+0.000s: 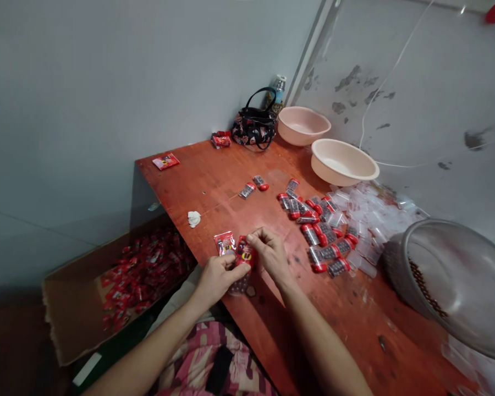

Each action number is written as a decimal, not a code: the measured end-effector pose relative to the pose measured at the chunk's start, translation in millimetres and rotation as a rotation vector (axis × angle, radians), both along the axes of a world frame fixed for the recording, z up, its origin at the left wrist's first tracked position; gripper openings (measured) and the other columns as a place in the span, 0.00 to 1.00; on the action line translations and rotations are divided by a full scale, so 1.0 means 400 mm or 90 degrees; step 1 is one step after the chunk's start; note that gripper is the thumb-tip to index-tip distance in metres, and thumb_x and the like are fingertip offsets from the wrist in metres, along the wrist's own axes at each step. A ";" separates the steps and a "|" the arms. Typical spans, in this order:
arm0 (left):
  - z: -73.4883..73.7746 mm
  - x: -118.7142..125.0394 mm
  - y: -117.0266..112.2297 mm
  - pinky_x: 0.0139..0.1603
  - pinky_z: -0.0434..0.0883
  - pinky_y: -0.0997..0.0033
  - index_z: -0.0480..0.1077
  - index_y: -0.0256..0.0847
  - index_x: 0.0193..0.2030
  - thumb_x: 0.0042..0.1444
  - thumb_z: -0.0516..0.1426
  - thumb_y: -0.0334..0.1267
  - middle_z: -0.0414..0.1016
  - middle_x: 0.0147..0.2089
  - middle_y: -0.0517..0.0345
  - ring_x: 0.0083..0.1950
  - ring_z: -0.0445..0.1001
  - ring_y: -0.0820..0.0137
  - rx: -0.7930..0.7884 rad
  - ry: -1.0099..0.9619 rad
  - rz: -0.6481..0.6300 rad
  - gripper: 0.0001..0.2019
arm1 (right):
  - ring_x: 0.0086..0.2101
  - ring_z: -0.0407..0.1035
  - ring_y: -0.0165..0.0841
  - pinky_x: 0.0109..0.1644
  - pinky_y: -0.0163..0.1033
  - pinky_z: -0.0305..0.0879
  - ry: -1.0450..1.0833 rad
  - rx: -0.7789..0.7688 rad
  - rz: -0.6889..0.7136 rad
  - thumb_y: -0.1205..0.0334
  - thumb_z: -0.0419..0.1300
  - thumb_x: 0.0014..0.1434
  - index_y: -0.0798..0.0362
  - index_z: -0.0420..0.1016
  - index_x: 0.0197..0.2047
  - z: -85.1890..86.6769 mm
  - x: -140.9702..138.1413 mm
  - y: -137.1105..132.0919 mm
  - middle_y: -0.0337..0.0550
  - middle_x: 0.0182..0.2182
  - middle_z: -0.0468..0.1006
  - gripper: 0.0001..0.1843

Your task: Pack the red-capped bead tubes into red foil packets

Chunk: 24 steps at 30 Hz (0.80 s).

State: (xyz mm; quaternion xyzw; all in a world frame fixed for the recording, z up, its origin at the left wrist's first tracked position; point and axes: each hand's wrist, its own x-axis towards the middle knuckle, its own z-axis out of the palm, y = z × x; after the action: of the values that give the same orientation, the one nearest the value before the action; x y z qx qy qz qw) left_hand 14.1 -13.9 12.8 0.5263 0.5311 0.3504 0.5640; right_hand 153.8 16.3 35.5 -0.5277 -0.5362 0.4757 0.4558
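Note:
My left hand (pixel 216 280) and my right hand (pixel 270 256) meet over the orange-red wooden table (pixel 214 187). Between them they grip a small red-topped clear tube (pixel 242 263) of dark pellets, its lower end showing below my fingers. A red foil sachet (pixel 225 243) touches the fingertips of my left hand. Farther right lies a heap of similar red-capped tubes (pixel 315 228). A pair of them (pixel 253 187) lies apart, nearer my hands. A crumpled white tissue (pixel 193 219) sits to the left.
A cardboard box (pixel 82 291) of red packets stands left of the table. Clear plastic tubes (pixel 367 214) pile up at right, beside a grey basin (pixel 449 286). Two pink bowls (pixel 334 162), a patterned handbag (pixel 254 125) and a bottle (pixel 277 93) stand against the wall.

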 end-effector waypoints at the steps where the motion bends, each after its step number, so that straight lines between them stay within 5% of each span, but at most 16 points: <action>1: 0.000 0.000 0.000 0.21 0.55 0.76 0.68 0.36 0.18 0.41 0.59 0.44 0.62 0.16 0.65 0.21 0.60 0.75 -0.026 -0.052 0.018 0.12 | 0.24 0.62 0.27 0.29 0.31 0.59 0.019 0.002 -0.037 0.59 0.57 0.53 0.55 0.68 0.25 -0.010 -0.005 -0.002 0.35 0.21 0.67 0.10; 6: 0.005 -0.003 0.017 0.29 0.64 0.72 0.72 0.34 0.27 0.42 0.60 0.41 0.72 0.25 0.58 0.25 0.68 0.72 -0.160 -0.360 0.145 0.10 | 0.38 0.66 0.32 0.42 0.37 0.63 0.102 -0.012 -0.111 0.59 0.58 0.52 0.53 0.69 0.42 -0.037 -0.019 -0.060 0.43 0.40 0.72 0.13; 10: 0.010 0.004 0.031 0.32 0.66 0.72 0.71 0.33 0.27 0.44 0.61 0.37 0.74 0.27 0.56 0.28 0.69 0.72 -0.188 -0.491 0.194 0.08 | 0.33 0.69 0.32 0.35 0.36 0.66 0.136 -0.115 -0.040 0.59 0.61 0.49 0.53 0.70 0.40 -0.048 -0.033 -0.123 0.41 0.33 0.75 0.14; 16: 0.007 0.007 0.029 0.32 0.66 0.72 0.72 0.33 0.28 0.47 0.59 0.39 0.74 0.28 0.54 0.29 0.70 0.73 -0.198 -0.549 0.170 0.09 | 0.22 0.68 0.27 0.21 0.29 0.61 0.202 -0.182 -0.078 0.59 0.62 0.49 0.55 0.70 0.37 -0.052 -0.045 -0.142 0.39 0.24 0.75 0.13; 24: 0.000 0.007 0.031 0.28 0.65 0.74 0.71 0.31 0.26 0.41 0.63 0.36 0.71 0.23 0.59 0.24 0.67 0.76 -0.170 -0.436 0.205 0.08 | 0.23 0.68 0.26 0.28 0.31 0.65 0.211 -0.124 -0.096 0.62 0.62 0.49 0.55 0.71 0.37 -0.062 -0.057 -0.156 0.37 0.24 0.75 0.10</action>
State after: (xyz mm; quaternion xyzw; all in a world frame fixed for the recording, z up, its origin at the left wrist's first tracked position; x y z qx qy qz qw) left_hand 16.7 -1.7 12.8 0.2112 0.4291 0.5173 0.7098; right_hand 131.1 -46.0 10.7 -0.5225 -0.3647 0.5700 0.5188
